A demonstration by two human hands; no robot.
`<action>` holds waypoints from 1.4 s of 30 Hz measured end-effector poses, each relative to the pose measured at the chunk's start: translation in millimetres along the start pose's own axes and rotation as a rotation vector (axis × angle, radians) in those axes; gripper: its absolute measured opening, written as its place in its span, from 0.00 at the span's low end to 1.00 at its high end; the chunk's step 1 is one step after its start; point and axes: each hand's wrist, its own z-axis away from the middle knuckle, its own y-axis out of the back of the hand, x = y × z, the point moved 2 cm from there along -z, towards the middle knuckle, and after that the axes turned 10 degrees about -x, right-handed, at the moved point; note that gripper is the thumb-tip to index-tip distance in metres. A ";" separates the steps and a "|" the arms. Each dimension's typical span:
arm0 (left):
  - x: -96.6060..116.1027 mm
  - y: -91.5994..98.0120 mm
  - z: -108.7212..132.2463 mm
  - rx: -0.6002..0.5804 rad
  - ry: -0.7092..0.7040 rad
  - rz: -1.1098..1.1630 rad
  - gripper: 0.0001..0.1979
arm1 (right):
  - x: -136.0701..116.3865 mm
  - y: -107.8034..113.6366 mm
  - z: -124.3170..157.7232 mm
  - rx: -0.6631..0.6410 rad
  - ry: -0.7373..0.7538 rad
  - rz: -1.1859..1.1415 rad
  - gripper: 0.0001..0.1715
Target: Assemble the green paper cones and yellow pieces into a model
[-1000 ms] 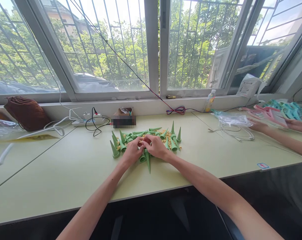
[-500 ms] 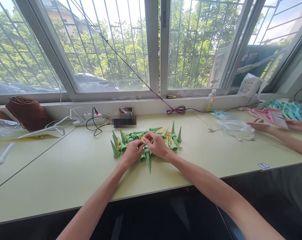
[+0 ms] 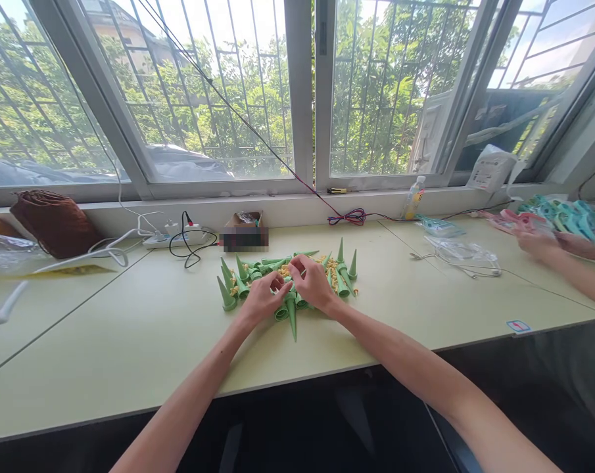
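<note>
A pile of green cone-shaped spikes (image 3: 292,322) and small yellow pieces (image 3: 333,264) lies on the table, with both my hands over its near middle. My left hand (image 3: 265,295) has its fingers curled towards the thumb. Close beside it, my right hand (image 3: 311,282) is bent with thumb and fingertips together in a pinch. Whatever either hand holds is too small or hidden to make out. Below my fingers, a green hollow cap (image 3: 281,313) shows its open end. One green spike (image 3: 353,266) stands upright at the pile's right side.
Behind the pile are a small cardboard box (image 3: 248,230), a power strip (image 3: 179,236) and a coiled cable (image 3: 349,216). A brown bag (image 3: 53,223) stands left. To the right are a bottle (image 3: 413,197), bagged white cables (image 3: 462,256) and another person's hands (image 3: 538,244) with pink items.
My left fingers have parted slightly from the right fingertips, and the right hand has shifted a little to the right. The other person's hands moved right with the pink item.
</note>
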 end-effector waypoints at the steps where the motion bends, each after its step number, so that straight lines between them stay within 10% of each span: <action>1: 0.3 -0.2 0.1 -0.020 -0.001 0.002 0.14 | -0.2 0.6 -0.2 0.013 -0.001 -0.001 0.08; 31: 2.6 -2.9 -0.9 -0.072 0.100 -0.074 0.13 | 8.4 2.7 -2.0 0.077 -0.028 0.014 0.11; 42: -0.5 7.1 -0.9 0.226 0.129 0.008 0.13 | 2.4 6.9 -1.9 0.163 -0.004 -0.024 0.11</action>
